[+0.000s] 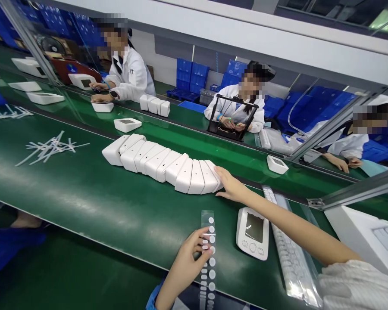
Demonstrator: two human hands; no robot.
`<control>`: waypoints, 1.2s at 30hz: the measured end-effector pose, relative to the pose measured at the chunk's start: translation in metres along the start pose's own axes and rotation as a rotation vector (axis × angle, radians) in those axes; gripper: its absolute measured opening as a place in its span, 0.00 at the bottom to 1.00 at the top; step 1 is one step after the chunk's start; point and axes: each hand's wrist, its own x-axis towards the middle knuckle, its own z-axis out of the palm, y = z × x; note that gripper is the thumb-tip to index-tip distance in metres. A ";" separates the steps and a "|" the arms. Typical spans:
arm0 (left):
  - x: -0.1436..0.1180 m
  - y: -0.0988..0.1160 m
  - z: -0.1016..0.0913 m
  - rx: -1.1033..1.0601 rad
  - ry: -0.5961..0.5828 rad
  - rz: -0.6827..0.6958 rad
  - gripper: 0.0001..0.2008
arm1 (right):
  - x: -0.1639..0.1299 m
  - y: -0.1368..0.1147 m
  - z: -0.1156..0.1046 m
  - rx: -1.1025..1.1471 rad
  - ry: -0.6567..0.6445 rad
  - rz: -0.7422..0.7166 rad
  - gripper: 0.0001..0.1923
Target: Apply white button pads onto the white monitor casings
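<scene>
My left hand [194, 254] pinches a clear strip [211, 262] with white round and small oblong stickers between thumb and fingers, low over the front edge of the bench. My right hand [229, 185] reaches to the right end of a curved row of white device housings [157, 159], its fingers and thumb around the end housing [217, 183]. The housings stand pressed side by side, their screens not showing. Between my hands and to the right, a white device with a grey screen and three buttons [252, 234] lies face up, a shiny film on its screen.
Thin white strips [51, 147] lie piled at the left. Clear plastic packaging [292, 254] runs beside my right forearm, near a white foam box [368, 241]. Beyond a metal frame post [342, 125], co-workers sit across a green conveyor [194, 144] carrying more white devices [127, 124].
</scene>
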 end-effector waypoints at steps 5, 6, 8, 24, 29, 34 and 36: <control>0.003 -0.012 0.003 -0.159 0.000 0.051 0.32 | -0.017 -0.019 -0.022 0.151 0.038 0.114 0.53; 0.004 -0.014 0.005 -0.197 0.014 0.058 0.32 | -0.023 -0.029 -0.029 0.185 0.079 0.160 0.49; 0.006 -0.015 0.010 -0.261 0.046 0.066 0.32 | -0.040 -0.055 -0.043 0.243 0.183 0.252 0.41; -0.011 -0.012 0.053 -0.012 0.187 0.135 0.18 | -0.116 -0.211 0.017 0.653 0.691 0.726 0.07; -0.019 -0.012 0.060 0.185 0.224 0.172 0.16 | -0.122 -0.211 0.010 0.788 0.708 0.764 0.06; -0.024 -0.018 0.064 0.366 0.246 0.291 0.15 | -0.129 -0.210 0.010 1.019 0.725 0.884 0.02; -0.026 -0.020 0.066 0.475 0.256 0.366 0.15 | -0.131 -0.211 0.010 1.137 0.747 0.917 0.02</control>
